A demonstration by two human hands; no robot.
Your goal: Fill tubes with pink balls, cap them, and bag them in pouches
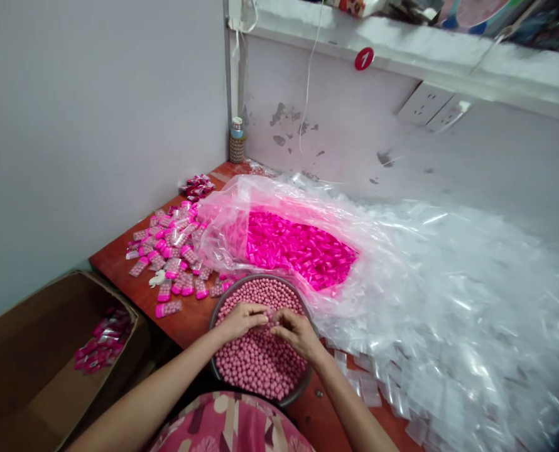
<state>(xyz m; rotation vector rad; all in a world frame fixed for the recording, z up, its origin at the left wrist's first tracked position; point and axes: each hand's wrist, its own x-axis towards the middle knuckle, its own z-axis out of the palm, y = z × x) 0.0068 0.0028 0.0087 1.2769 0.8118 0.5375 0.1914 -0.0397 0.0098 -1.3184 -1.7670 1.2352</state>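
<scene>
Over a dark round basin (286, 398) of small pink balls (255, 367), my two hands meet. My left hand (242, 320) pinches a small clear plastic case (270, 316) that shows pink inside. Just to its right, my right hand (298, 333) has its fingers curled together against the case; what they hold, if anything, is hidden. Behind the basin, bright pink caps (298, 248) fill an opened plastic bag (227, 216). Left of the bag lie many ball-filled clear cases with pink caps (169, 307).
A broad heap of clear plastic cases (449, 301) covers the right of the red table (192, 323). A cardboard box (25, 370) holding pink packs (103, 342) stands at the lower left. A bottle (237, 138) is in the back corner, under a shelf (331, 37).
</scene>
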